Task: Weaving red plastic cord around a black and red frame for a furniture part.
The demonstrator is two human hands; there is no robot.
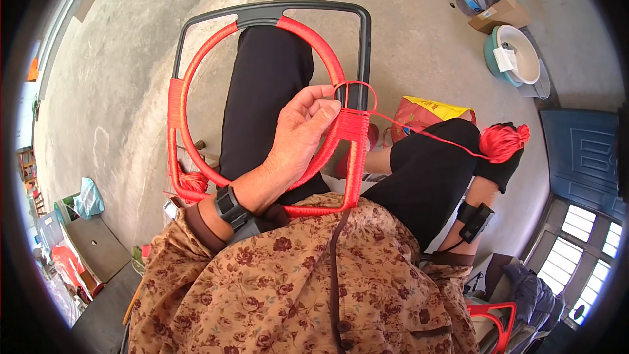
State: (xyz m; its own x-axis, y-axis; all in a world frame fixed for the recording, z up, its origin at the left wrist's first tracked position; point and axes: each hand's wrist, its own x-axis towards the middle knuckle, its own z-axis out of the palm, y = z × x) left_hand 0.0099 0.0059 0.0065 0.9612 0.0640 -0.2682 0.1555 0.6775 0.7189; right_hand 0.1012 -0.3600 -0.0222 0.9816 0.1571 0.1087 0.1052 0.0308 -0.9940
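We hold a dark square frame on our lap, with a round hoop inside it, both partly wrapped in red cord. Our left hand lies across the hoop, fingers curled and pinched shut on the frame's right bar just above the cord wrapping. From that bar a single strand runs right to a bundle of red cord, which our right hand carries well apart from the frame; its fingers are hidden behind the bundle, so we cannot tell how they close. Beyond the frame's upper right, a teal basin sits on the concrete floor
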